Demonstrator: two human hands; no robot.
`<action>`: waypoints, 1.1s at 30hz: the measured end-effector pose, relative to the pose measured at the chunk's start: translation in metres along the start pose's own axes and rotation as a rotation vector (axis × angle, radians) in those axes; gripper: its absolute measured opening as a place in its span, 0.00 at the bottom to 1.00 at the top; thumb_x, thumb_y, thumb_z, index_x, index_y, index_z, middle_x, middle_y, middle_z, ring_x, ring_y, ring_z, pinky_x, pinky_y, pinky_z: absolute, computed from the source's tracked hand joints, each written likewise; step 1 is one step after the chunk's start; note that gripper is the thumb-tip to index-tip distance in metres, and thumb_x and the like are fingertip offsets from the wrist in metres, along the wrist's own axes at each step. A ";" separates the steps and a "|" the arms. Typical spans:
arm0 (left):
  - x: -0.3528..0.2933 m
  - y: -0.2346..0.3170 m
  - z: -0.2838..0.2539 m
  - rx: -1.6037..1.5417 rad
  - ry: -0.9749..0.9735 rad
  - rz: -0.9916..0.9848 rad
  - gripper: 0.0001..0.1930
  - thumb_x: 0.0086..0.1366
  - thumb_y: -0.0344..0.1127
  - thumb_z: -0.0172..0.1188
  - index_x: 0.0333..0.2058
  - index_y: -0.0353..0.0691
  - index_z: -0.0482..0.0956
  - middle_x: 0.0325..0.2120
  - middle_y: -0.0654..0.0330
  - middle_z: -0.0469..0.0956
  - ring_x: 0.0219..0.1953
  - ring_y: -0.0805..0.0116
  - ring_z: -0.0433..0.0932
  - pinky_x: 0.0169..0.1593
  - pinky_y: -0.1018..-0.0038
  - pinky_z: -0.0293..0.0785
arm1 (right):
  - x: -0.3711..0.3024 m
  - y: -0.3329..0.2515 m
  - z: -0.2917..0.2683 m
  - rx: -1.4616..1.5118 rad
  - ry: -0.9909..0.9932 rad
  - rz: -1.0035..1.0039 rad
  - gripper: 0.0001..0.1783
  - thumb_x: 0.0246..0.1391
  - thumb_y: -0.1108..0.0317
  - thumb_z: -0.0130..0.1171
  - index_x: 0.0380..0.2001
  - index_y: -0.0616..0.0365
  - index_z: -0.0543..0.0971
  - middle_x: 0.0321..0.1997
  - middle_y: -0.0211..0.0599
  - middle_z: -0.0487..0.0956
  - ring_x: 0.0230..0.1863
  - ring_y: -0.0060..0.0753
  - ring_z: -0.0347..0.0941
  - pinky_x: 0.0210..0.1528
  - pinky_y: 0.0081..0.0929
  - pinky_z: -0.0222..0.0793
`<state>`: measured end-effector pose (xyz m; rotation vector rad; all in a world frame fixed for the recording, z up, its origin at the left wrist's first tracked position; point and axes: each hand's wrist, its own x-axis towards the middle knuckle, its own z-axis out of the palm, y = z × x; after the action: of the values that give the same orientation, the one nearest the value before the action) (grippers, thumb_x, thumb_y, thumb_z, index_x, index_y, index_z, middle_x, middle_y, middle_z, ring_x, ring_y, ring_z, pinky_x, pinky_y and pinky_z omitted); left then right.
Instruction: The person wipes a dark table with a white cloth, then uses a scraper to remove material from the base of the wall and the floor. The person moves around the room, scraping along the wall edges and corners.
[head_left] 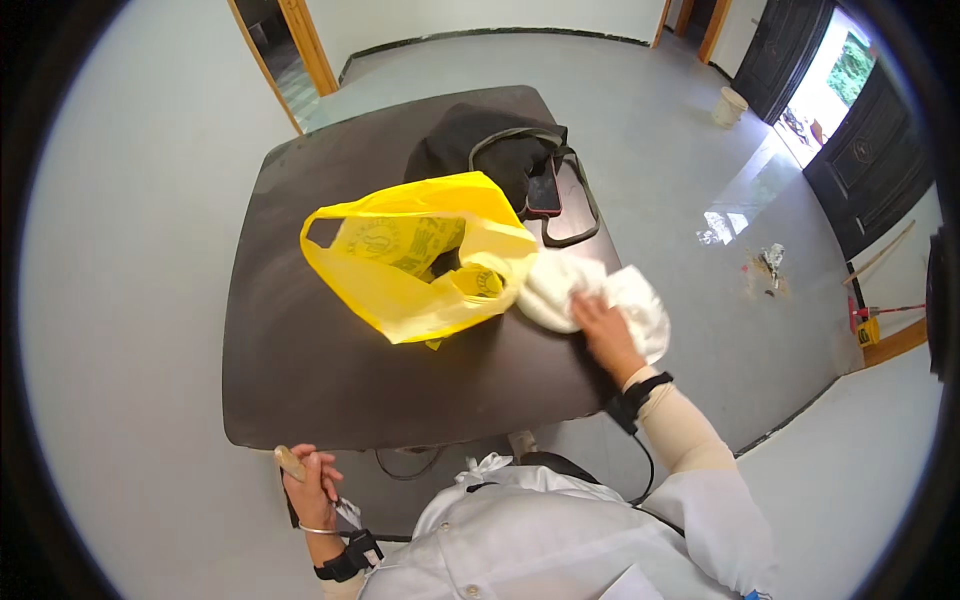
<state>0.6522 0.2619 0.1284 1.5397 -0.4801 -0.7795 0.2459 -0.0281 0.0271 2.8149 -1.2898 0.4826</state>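
Observation:
My left hand [312,487] is closed around a tool with a wooden handle [290,463], just off the table's near left corner. The tool's lower end, a pale flat piece, shows by my wrist; its exact kind cannot be made out. My right hand [608,333] lies slightly blurred on a bunched white cloth [640,305] at the table's right edge, fingers stretched out over it. Touching the cloth's left side is a yellow plastic bag [400,295], its mouth gaping, with something dark inside.
The brown table [330,385] carries a black bag [450,145] behind the yellow one, with a phone [543,190] on its strap side. A bucket [729,107] stands near the open dark doors [872,150]. Debris [772,262] lies on the grey floor at right.

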 end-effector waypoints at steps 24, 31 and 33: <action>-0.012 0.030 0.019 0.020 -0.100 -0.088 0.09 0.60 0.32 0.54 0.38 0.36 0.68 0.25 0.56 0.77 0.17 0.76 0.74 0.11 0.89 0.59 | 0.015 0.011 -0.144 1.222 0.206 0.399 0.25 0.50 0.70 0.52 0.53 0.61 0.67 0.51 0.40 0.72 0.52 0.35 0.68 0.53 0.28 0.63; -0.023 0.006 -0.015 -0.015 -0.025 -0.091 0.10 0.60 0.34 0.54 0.37 0.36 0.69 0.24 0.56 0.77 0.16 0.77 0.72 0.12 0.88 0.55 | 0.000 -0.055 -0.118 0.703 -0.278 0.193 0.27 0.51 0.65 0.55 0.54 0.58 0.65 0.55 0.45 0.68 0.56 0.45 0.64 0.56 0.36 0.60; -0.028 -0.020 -0.033 -0.004 -0.010 -0.083 0.09 0.60 0.34 0.54 0.37 0.37 0.68 0.24 0.57 0.76 0.15 0.77 0.71 0.11 0.89 0.56 | -0.027 -0.059 -0.106 0.583 -0.350 0.177 0.24 0.50 0.65 0.55 0.51 0.59 0.67 0.52 0.47 0.70 0.53 0.47 0.66 0.55 0.36 0.61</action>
<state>0.6539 0.3073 0.1137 1.5609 -0.4237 -0.8523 0.2439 0.0453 0.1272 3.3956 -1.7126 0.4407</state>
